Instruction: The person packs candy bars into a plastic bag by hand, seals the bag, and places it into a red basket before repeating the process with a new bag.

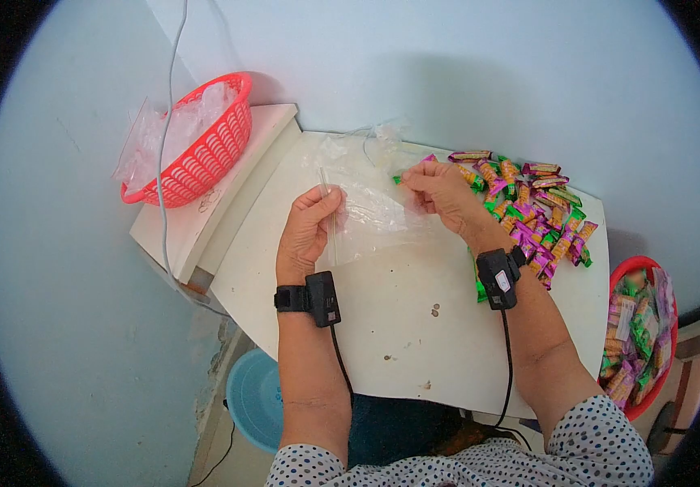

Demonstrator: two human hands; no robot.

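Note:
My left hand (309,223) is closed on the edge of a clear plastic zip bag (374,215), thumb on top. The bag spreads to the right above the white table. At the bag's right side, my right hand (446,195) is closed in a pinch. A green wrapper end of a small wrapped snack (397,180) pokes out at its fingertips; the rest of that snack is hidden. Behind and beside my right wrist lies a loose pile of small snack packets (541,219) in purple and green wrappers. Black devices with cables are strapped to both wrists.
A red basket (208,162) of clear bags stands on a raised white ledge (244,158) at left, a grey cable hanging before it. Another red basket (646,398) with packaged snacks is at lower right. A blue basin (253,398) sits below the table (399,325).

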